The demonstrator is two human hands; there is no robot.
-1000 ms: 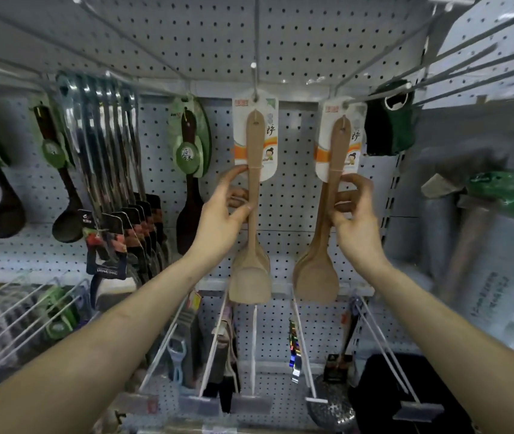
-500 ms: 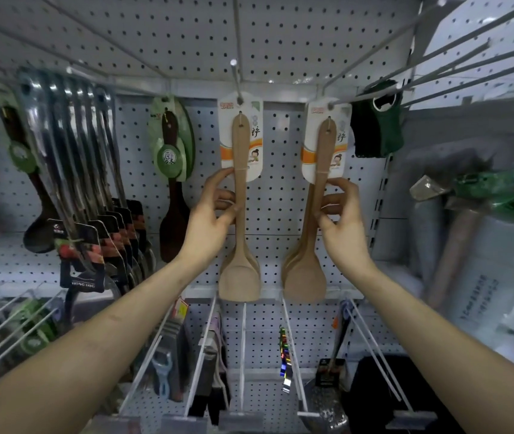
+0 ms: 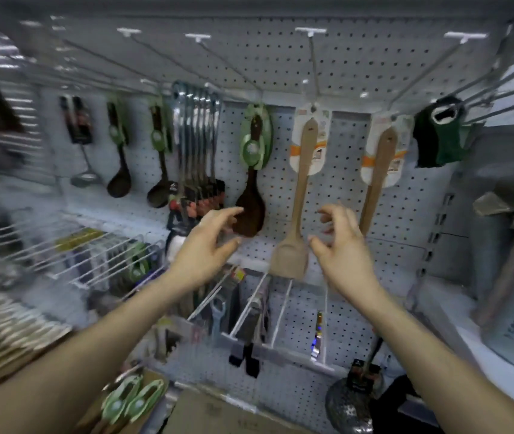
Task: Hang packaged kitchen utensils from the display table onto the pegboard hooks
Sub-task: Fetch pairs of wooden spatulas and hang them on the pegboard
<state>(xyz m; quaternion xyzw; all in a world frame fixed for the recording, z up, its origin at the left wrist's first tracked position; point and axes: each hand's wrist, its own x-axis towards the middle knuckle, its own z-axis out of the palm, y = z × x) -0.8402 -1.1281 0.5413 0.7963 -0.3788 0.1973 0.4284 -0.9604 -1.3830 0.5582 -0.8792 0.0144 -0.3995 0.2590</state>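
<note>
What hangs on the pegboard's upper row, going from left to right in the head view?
Steel skimmer → dark ladle → second dark ladle → steel utensil bunch → dark spoon → wooden spatula → second wooden spatula → green cloth.

Your right hand (image 3: 343, 252) hides the blade of the right wooden spatula (image 3: 379, 170); the wire rack (image 3: 71, 245) at your left smears into blur, and the print on its card (image 3: 399, 151) is unreadable
</note>
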